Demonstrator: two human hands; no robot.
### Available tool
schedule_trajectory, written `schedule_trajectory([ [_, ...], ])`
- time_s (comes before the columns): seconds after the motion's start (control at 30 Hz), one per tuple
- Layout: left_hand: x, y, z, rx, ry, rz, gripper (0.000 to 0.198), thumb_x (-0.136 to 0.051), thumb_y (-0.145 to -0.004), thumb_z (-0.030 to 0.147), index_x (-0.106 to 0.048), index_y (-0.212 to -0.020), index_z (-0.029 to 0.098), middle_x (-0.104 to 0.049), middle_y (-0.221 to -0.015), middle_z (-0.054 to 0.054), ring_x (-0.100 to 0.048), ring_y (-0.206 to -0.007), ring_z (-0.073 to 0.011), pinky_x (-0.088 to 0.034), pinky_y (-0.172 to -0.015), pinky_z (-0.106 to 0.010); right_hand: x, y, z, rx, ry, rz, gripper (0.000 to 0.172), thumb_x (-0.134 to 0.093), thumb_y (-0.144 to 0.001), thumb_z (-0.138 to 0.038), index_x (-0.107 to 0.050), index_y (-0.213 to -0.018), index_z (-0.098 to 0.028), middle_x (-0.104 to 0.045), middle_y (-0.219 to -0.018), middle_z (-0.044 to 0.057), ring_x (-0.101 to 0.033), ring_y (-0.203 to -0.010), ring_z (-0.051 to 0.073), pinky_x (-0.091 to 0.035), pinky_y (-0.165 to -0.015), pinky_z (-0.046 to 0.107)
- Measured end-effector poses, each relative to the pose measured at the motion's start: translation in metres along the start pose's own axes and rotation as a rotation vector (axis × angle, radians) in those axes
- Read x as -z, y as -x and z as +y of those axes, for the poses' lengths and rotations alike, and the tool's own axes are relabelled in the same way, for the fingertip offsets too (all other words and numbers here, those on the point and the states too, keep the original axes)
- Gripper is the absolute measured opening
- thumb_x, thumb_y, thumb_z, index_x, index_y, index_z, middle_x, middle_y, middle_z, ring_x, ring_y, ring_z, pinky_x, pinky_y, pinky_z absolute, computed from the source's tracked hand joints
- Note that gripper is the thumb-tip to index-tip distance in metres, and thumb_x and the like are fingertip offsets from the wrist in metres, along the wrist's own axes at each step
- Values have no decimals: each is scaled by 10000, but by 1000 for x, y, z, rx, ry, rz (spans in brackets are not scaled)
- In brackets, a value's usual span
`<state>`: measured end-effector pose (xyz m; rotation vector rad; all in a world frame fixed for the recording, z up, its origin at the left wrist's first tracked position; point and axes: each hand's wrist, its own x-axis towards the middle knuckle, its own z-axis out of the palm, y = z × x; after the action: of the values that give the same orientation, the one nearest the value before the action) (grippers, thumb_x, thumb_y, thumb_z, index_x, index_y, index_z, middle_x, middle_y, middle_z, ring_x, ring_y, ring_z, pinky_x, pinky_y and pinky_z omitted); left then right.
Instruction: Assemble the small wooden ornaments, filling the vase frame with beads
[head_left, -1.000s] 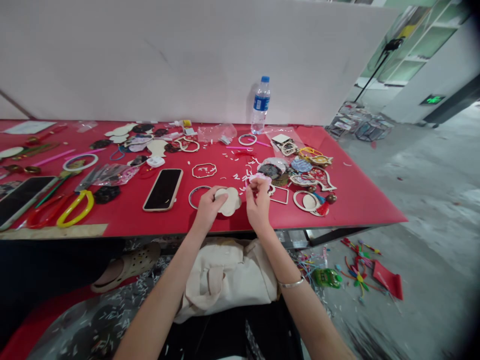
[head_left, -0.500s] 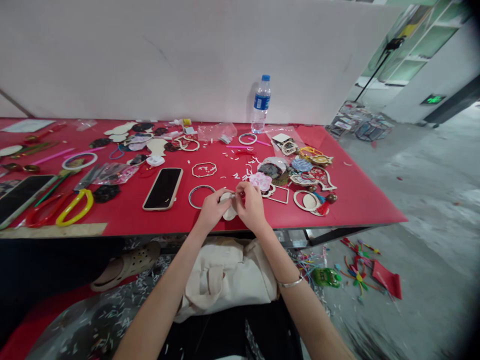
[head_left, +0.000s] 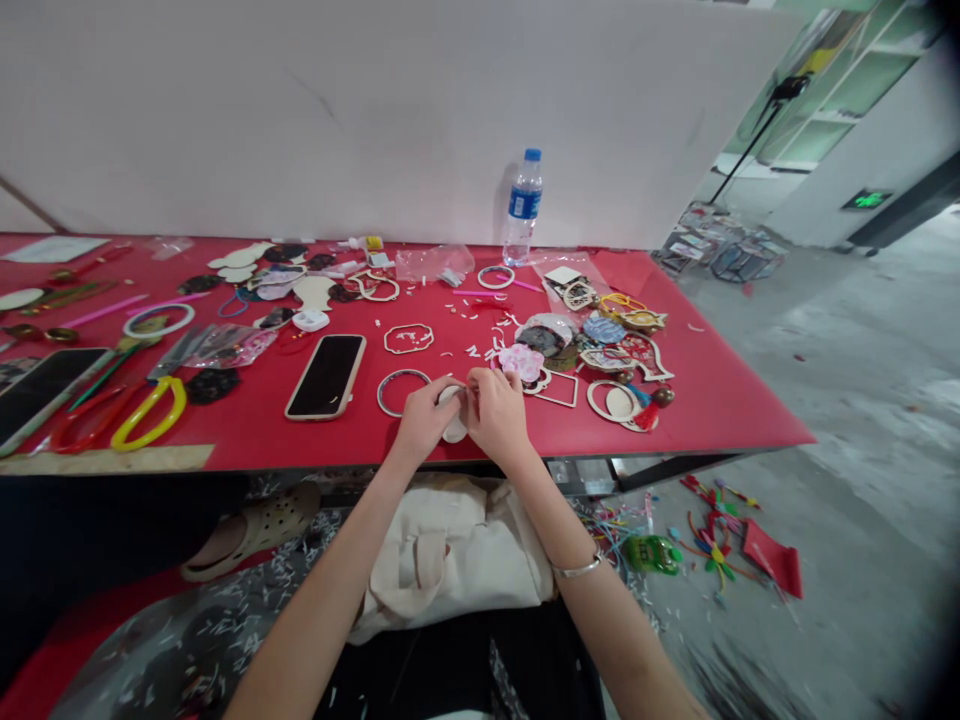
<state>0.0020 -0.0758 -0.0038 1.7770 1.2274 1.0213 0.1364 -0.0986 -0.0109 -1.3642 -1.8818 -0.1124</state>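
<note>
White piece (head_left: 454,430): lower centre of frame, between both hands, mostly covered.
Left hand (head_left: 424,418): nearly closed, pinching it.
Right hand (head_left: 498,412): fingers curled in at its edge; actual hold hidden, can't tell.
Change: right hand off pink flower (head_left: 520,362), so work looks two-handed now.

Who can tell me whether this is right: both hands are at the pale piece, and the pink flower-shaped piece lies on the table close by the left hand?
Not quite: the pink flower-shaped piece lies on the table close by the right hand, not the left hand, as the head view shows. Both hands are indeed at the pale piece.
</note>
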Motion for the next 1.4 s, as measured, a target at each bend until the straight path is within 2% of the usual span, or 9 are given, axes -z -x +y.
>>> schedule_trajectory([
  [0.27,2,1,-2,5,77,58,182,-585,-776,328,-680,-826,182,-671,-769,-7,-589,-727,-167,-428,-677,-242,1,-1,-4,-156,56,16,166,-454,-911,-305,-563,-951,-186,-596,-963,101,-520,-951,244,-293,-891,407],
  [0.37,2,0,-6,47,190,102,194,-613,-760,357,-665,-813,177,-646,-737,0,-571,-686,-157,-421,-624,-232,3,-2,1,-221,-66,32,175,-460,-921,-326,-578,-882,-202,-588,-954,78,-524,-964,223,-321,-890,381],
  [0.47,2,0,-9,63,274,86,190,-635,-739,356,-663,-789,175,-629,-705,7,-555,-649,-147,-409,-591,-226,5,-3,5,-245,-228,25,165,-463,-925,-305,-567,-844,-206,-595,-903,47,-543,-917,192,-356,-854,342],
  [0.63,1,1,-5,50,296,61,219,-664,-725,390,-662,-769,175,-615,-691,12,-534,-628,-135,-397,-576,-223,5,-2,7,-237,-285,29,138,-486,-909,-282,-549,-812,-206,-600,-876,37,-550,-900,187,-369,-850,336],
  [0.77,1,0,-5,61,230,98,244,-721,-681,399,-626,-704,175,-588,-649,27,-520,-617,-128,-396,-587,-225,4,-2,7,-205,-273,23,128,-496,-907,-274,-561,-821,-206,-607,-880,33,-547,-905,187,-361,-869,343],
  [0.93,0,-2,-12,70,210,111,243,-708,-691,392,-599,-678,176,-552,-616,39,-491,-600,-117,-375,-558,-215,5,-1,6,-147,-167,52,132,-508,-913,-277,-583,-829,-208,-616,-900,45,-522,-911,202,-357,-870,360],
  [1.2,1,3,-9,68,133,143,205,-677,-691,355,-591,-665,170,-533,-602,44,-481,-603,-113,-377,-564,-210,5,3,0,161,-29,152,159,-468,-924,-189,-614,-860,-188,-640,-932,73,-498,-896,194,-393,-843,337],
  [1.4,2,7,-8,42,72,178,199,-654,-699,361,-600,-656,174,-548,-594,39,-496,-608,-121,-384,-573,-215,7,-1,4,259,-9,91,187,-456,-906,-127,-625,-854,-187,-633,-942,71,-495,-882,188,-422,-797,310],
])
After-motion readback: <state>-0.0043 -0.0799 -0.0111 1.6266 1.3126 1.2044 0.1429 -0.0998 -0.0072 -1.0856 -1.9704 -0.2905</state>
